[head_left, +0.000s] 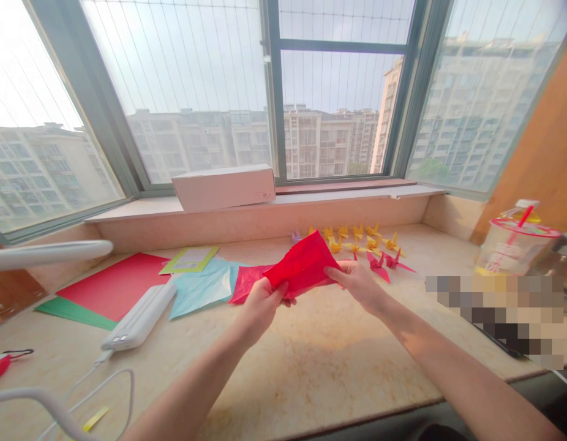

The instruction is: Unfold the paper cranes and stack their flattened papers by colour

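Note:
A folded sheet of red paper (304, 263) is held up above the marble counter, tilted. My left hand (265, 298) pinches its lower left corner, thumb on top. At the right edge, my right hand (352, 278) grips it between thumb and fingers. Behind the paper, partly hidden, lie crinkled red paper (247, 285) and a light blue sheet (203, 288). Several yellow paper cranes (373, 245) stand in rows beyond my hands, with red paper cranes (379, 266) near my right hand and a pale purple one (296, 236) at the left end.
Large red sheets (113, 285) lie over green ones (79, 313) at left, near a white power bank (139, 315) with a cable. A white box (223, 187) rests on the sill. A drink cup (513, 245) with a red straw stands right, behind a blurred-out object (504, 318).

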### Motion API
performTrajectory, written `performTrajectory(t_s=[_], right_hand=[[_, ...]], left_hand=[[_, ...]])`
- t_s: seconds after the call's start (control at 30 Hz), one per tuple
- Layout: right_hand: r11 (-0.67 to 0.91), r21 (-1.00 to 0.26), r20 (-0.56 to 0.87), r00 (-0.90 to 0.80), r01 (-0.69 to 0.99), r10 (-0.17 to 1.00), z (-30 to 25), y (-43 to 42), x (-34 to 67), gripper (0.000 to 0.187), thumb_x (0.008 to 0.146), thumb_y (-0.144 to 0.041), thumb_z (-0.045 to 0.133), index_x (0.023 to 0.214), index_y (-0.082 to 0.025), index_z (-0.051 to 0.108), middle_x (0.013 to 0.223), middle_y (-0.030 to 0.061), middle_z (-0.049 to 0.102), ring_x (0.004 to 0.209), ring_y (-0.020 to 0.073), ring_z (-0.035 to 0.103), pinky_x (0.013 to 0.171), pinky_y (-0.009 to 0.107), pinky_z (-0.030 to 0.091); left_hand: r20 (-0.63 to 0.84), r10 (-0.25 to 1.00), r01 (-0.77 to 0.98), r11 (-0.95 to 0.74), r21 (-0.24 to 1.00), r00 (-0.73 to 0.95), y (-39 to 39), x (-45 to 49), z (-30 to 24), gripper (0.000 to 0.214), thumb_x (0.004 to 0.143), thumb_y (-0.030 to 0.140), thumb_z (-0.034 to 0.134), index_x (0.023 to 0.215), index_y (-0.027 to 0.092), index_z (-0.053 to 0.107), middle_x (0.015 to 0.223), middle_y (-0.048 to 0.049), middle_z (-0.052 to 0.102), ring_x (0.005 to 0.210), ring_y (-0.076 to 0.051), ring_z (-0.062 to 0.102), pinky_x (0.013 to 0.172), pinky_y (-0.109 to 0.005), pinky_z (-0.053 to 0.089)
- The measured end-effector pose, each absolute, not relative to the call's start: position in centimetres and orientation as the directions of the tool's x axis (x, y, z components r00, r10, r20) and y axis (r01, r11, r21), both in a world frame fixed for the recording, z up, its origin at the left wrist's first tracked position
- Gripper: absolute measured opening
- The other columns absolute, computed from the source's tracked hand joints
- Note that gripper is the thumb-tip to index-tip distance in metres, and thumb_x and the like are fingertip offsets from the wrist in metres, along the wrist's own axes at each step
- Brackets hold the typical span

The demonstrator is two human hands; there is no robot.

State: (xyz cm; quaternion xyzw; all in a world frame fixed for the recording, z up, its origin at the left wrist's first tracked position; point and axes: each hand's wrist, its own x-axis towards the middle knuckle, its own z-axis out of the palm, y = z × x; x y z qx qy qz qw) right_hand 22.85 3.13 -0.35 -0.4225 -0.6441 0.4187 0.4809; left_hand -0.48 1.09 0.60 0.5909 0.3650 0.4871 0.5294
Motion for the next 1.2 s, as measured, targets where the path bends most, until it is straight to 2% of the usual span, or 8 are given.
performTrajectory(t_s=[0.2, 0.37, 0.5, 0.7, 0.77, 0.9, 1.0, 1.2], right_hand=[[0.224, -0.974, 0.2, -0.32, 0.039, 0.926, 0.0, 2.6, 22.8, 0.039, 0.077, -0.045, 0.074, 0.104, -0.018, 0.069, 0.096, 0.0079, 0.073, 0.079, 0.0178, 0.063, 0.065, 0.027, 0.047], [0.166, -0.98, 0.184, -0.188, -0.105, 0.965, -0.5, 3.3, 22.8, 0.04, 0.074, -0.05, 0.074, 0.093, -0.015, 0.071, 0.094, 0.0104, 0.074, 0.087, 0.0219, 0.065, 0.08, 0.033, 0.047], [0.114, -0.97, 0.139, -0.105, -0.215, 0.985, -0.7, 3.7, 23.0, 0.039, 0.079, -0.055, 0.068, 0.096, -0.021, 0.065, 0.089, 0.0063, 0.073, 0.075, 0.0199, 0.067, 0.072, 0.032, 0.049], [0.336, -0.894, 0.371, 0.068, 0.297, 0.926, -1.8, 3.5, 23.2, 0.037, 0.09, -0.056, 0.051, 0.084, -0.021, 0.058, 0.059, -0.0005, 0.062, 0.053, 0.0176, 0.056, 0.051, 0.027, 0.039], [0.342, -0.878, 0.368, 0.017, 0.334, 0.93, -1.9, 3.2, 22.8, 0.037, 0.092, -0.055, 0.047, 0.089, -0.02, 0.06, 0.061, 0.0001, 0.064, 0.055, 0.0184, 0.059, 0.052, 0.028, 0.041], [0.357, -0.916, 0.334, -0.144, 0.183, 0.931, -1.7, 2.4, 21.6, 0.04, 0.093, -0.054, 0.048, 0.106, -0.018, 0.06, 0.073, 0.003, 0.07, 0.066, 0.02, 0.065, 0.061, 0.03, 0.048], [0.306, -0.951, 0.286, -0.245, 0.05, 0.927, -1.7, 2.1, 21.0, 0.044, 0.09, -0.052, 0.056, 0.116, -0.017, 0.056, 0.081, 0.0049, 0.072, 0.071, 0.0203, 0.067, 0.065, 0.031, 0.051], [0.179, -0.983, 0.185, -0.344, -0.05, 0.921, -1.3, 2.0, 20.7, 0.051, 0.073, -0.05, 0.075, 0.108, -0.017, 0.059, 0.076, 0.0024, 0.07, 0.07, 0.019, 0.065, 0.064, 0.03, 0.048]], left_hand=[[0.215, 0.944, -0.06, -0.207, 0.977, 0.251, 1.3, -0.6, -0.1, 0.04, 0.082, 0.05, 0.066, 0.089, 0.011, 0.07, 0.083, -0.0081, 0.072, 0.076, -0.022, 0.066, 0.072, -0.035, 0.055], [0.111, 0.932, -0.211, -0.038, 0.977, 0.345, 0.7, -0.4, -0.1, 0.046, 0.083, 0.05, 0.066, 0.109, 0.012, 0.066, 0.091, -0.0114, 0.073, 0.082, -0.024, 0.069, 0.073, -0.038, 0.057], [0.006, 0.822, -0.031, 0.013, 0.999, 0.569, 0.2, -1.0, 0.6, 0.042, 0.084, 0.047, 0.067, 0.104, 0.01, 0.069, 0.093, -0.0146, 0.074, 0.083, -0.025, 0.07, 0.082, -0.041, 0.055], [0.047, 0.894, 0.022, -0.063, 0.998, 0.446, 0.5, -1.8, 1.0, 0.073, 0.078, 0.035, 0.076, 0.142, 0.019, 0.044, 0.125, -0.0168, 0.064, 0.108, -0.028, 0.065, 0.093, -0.044, 0.05], [0.06, 0.882, 0.02, -0.078, 0.997, 0.467, 0.2, -1.5, 1.1, 0.085, 0.073, 0.031, 0.08, 0.146, 0.023, 0.036, 0.134, -0.0169, 0.058, 0.113, -0.029, 0.063, 0.093, -0.044, 0.051], [0.118, 0.847, 0.089, -0.191, 0.977, 0.518, -0.3, -0.7, 0.8, 0.055, 0.075, 0.033, 0.076, 0.125, 0.015, 0.06, 0.118, -0.0149, 0.068, 0.102, -0.028, 0.067, 0.086, -0.039, 0.053], [0.177, 0.918, 0.227, -0.268, 0.936, 0.354, 0.1, -0.5, 0.1, 0.03, 0.082, 0.038, 0.066, 0.095, 0.012, 0.07, 0.091, -0.0106, 0.074, 0.079, -0.024, 0.069, 0.068, -0.033, 0.054], [0.3, 0.935, 0.316, -0.347, 0.883, 0.19, 1.4, -1.4, -0.7, 0.035, 0.084, 0.046, 0.059, 0.069, 0.015, 0.065, 0.063, -0.0022, 0.066, 0.06, -0.018, 0.062, 0.05, -0.023, 0.044]])
